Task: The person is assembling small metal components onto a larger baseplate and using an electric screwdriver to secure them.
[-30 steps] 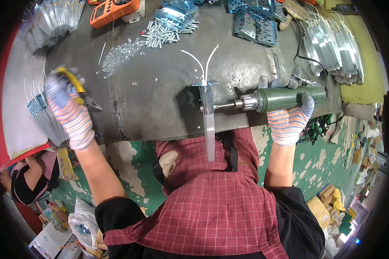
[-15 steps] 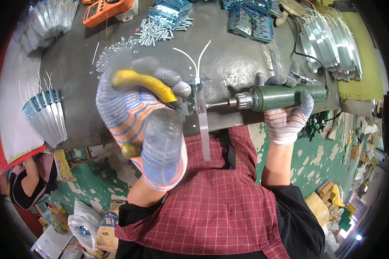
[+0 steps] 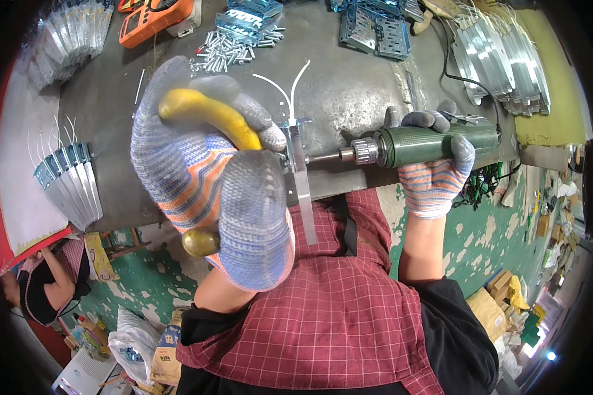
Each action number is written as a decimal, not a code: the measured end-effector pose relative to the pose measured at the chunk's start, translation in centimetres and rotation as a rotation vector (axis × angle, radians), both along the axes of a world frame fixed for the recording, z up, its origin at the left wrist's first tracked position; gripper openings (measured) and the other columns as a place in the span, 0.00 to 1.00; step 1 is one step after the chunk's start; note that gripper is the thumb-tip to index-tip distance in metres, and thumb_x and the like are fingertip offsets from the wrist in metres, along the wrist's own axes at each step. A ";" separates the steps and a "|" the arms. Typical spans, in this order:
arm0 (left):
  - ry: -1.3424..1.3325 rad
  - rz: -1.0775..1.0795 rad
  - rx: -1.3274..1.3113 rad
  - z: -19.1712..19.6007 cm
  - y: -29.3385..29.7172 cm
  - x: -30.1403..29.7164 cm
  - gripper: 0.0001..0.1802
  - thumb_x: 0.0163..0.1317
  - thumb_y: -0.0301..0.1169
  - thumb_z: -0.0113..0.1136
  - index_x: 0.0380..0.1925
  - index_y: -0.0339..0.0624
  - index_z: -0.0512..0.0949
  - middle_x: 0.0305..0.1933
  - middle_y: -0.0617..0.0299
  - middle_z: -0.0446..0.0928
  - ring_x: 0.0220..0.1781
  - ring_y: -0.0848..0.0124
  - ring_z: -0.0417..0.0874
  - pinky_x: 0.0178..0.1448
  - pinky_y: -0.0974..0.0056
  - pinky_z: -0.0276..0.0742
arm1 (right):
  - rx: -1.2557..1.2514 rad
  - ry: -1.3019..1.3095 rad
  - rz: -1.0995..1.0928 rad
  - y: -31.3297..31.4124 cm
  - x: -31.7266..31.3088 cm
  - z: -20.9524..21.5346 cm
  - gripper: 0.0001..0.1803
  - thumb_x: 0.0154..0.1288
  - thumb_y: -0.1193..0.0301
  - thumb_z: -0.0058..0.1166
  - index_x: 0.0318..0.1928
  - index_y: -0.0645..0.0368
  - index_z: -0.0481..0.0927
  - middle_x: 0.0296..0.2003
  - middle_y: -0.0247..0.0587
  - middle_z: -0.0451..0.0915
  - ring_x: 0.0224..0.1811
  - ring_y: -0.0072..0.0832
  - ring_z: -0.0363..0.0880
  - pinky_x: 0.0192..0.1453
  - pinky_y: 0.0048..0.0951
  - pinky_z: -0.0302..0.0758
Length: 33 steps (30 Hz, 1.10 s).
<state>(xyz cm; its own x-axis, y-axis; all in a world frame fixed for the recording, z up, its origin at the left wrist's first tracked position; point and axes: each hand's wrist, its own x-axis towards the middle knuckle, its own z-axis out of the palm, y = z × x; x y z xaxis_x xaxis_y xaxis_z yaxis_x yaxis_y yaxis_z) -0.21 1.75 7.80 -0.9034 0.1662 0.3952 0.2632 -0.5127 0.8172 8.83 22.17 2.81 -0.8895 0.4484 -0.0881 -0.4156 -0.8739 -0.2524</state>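
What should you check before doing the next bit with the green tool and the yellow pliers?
1. Right hand wrapped firmly round the green tool: ok.
2. Left hand gripping the yellow pliers: ok.
3. Tool tip lined up on the metal strip: ok, it points straight at the strip's top.
4. Pliers biting the strip: cannot tell, the glove hides the jaws.
5. Both hands gloved: ok.
6. Strip steady: cannot tell; it hangs past the table edge.
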 end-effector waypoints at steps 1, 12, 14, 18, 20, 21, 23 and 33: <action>-0.001 0.102 -0.102 0.0 0.2 0.0 0.34 0.62 0.30 0.60 0.67 0.41 0.58 0.56 0.47 0.73 0.50 0.58 0.77 0.50 0.54 0.77 | 0.010 0.055 0.023 0.1 -0.1 -0.1 0.23 0.52 0.73 0.61 0.51 0.55 0.74 0.38 0.33 0.75 0.49 0.33 0.71 0.70 0.50 0.57; 0.039 0.028 0.022 -1.3 -0.6 -0.2 0.29 0.65 0.30 0.54 0.66 0.43 0.60 0.57 0.47 0.72 0.52 0.56 0.77 0.51 0.53 0.77 | 0.192 0.078 -0.044 -1.0 -0.9 0.8 0.31 0.51 0.71 0.63 0.58 0.49 0.71 0.33 0.26 0.68 0.43 0.26 0.68 0.68 0.47 0.59; 0.027 0.035 0.129 -0.8 -0.1 1.1 0.29 0.65 0.33 0.55 0.65 0.44 0.61 0.57 0.48 0.72 0.52 0.55 0.76 0.54 0.52 0.76 | 0.179 0.094 -0.026 -0.5 -0.8 0.4 0.32 0.51 0.70 0.63 0.59 0.48 0.71 0.33 0.25 0.67 0.42 0.26 0.68 0.68 0.48 0.58; -0.192 0.055 0.542 -0.2 -1.7 2.9 0.30 0.62 0.38 0.61 0.62 0.46 0.64 0.55 0.49 0.73 0.52 0.54 0.77 0.56 0.49 0.75 | 0.091 0.079 0.021 -0.2 -0.3 -0.7 0.35 0.51 0.68 0.65 0.62 0.44 0.70 0.34 0.23 0.71 0.45 0.25 0.70 0.70 0.54 0.54; -0.120 0.023 0.348 -0.8 -3.8 0.8 0.31 0.59 0.33 0.64 0.62 0.46 0.65 0.54 0.51 0.73 0.50 0.57 0.77 0.55 0.53 0.75 | 0.076 0.107 -0.007 0.3 0.5 -1.5 0.35 0.50 0.67 0.66 0.62 0.44 0.70 0.37 0.23 0.75 0.50 0.26 0.73 0.71 0.57 0.53; -0.032 0.018 0.151 -0.9 -4.7 -0.3 0.33 0.56 0.29 0.67 0.61 0.46 0.66 0.53 0.53 0.73 0.49 0.60 0.77 0.53 0.56 0.75 | 0.074 0.104 -0.019 0.3 0.6 -1.6 0.35 0.50 0.67 0.66 0.62 0.44 0.70 0.37 0.23 0.75 0.50 0.26 0.73 0.71 0.57 0.53; 0.149 0.332 -0.339 -2.6 -7.1 -2.3 0.35 0.53 0.27 0.69 0.61 0.42 0.66 0.54 0.52 0.72 0.48 0.62 0.76 0.52 0.59 0.75 | 0.095 0.126 -0.007 0.0 0.1 -1.5 0.32 0.53 0.64 0.65 0.61 0.42 0.72 0.40 0.27 0.77 0.53 0.29 0.72 0.70 0.55 0.56; 0.663 0.668 -1.662 -7.3 -9.8 -6.2 0.42 0.43 0.48 0.75 0.57 0.40 0.72 0.52 0.49 0.72 0.54 0.53 0.73 0.58 0.54 0.70 | 0.071 0.102 -0.004 0.2 0.1 -1.3 0.31 0.51 0.61 0.68 0.58 0.45 0.75 0.34 0.23 0.75 0.46 0.24 0.74 0.72 0.53 0.51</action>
